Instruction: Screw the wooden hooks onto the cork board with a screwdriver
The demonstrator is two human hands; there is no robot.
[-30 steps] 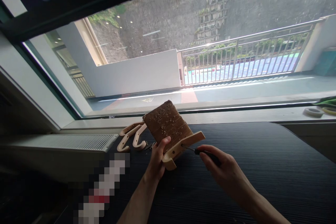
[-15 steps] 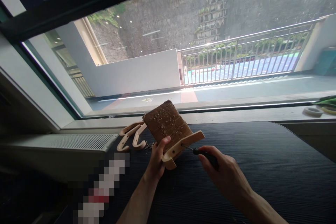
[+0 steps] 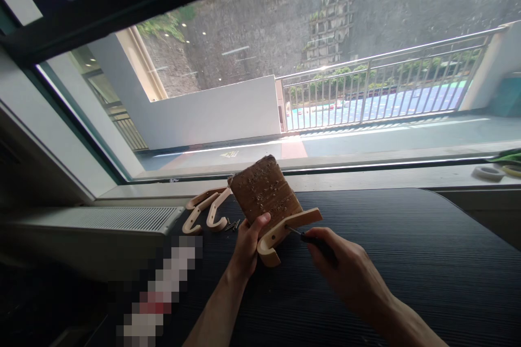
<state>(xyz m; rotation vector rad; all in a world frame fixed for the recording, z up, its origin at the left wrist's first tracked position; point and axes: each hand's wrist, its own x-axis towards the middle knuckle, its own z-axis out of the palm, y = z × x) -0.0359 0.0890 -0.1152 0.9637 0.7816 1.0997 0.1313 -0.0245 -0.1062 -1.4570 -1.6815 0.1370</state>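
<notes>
My left hand (image 3: 247, 246) grips the near edge of a brown wooden board (image 3: 264, 191) that is tilted up off the dark ribbed mat (image 3: 407, 260). A pale wooden hook (image 3: 280, 232) lies against the board's lower right edge. My right hand (image 3: 345, 271) is closed round a black-handled screwdriver (image 3: 311, 238), whose tip touches the hook's shank. Two more wooden hooks (image 3: 205, 211) lie on the mat to the left of the board, with several small dark screws (image 3: 233, 224) beside them.
A window sill (image 3: 366, 176) runs behind the mat, with a roll of tape (image 3: 487, 173) and something green at its far right. A white vent grille (image 3: 118, 218) sits to the left. Outside the window are a railing and a stone wall.
The board, hook and both hands have shifted slightly right and up in view. The screwdriver stays on the hook, and my right hand has turned a little round the handle.
</notes>
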